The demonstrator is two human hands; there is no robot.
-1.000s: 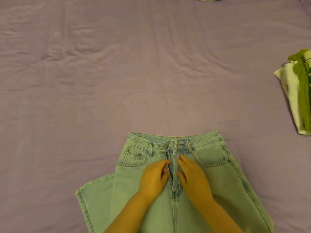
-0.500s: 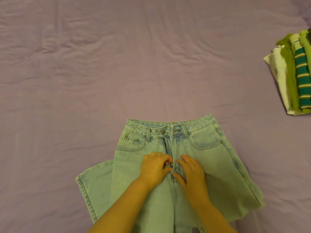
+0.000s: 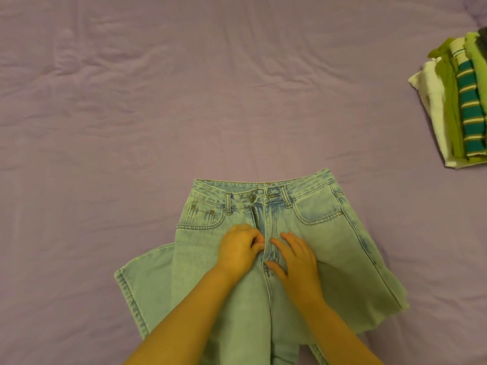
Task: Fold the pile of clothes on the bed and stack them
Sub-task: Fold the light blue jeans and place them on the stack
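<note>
**Hands at the fly of the jeans**

We see a wrinkled lilac bed sheet [image 3: 158, 101] filling the frame. At lower centre lie pale, stonewashed denim jeans [image 3: 329, 246], front up, waistband toward the top, zipper part open, one leg hem jutting out at lower left. At the right edge sits a stack of folded clothes [image 3: 453, 106], soft knits in white, green and teal stripes. Our left hand [image 3: 238, 248] curls its fingers and pinches at the zipper; our right hand [image 3: 297, 259] rests flat, fingers loosely spread, beside the fly.
</note>
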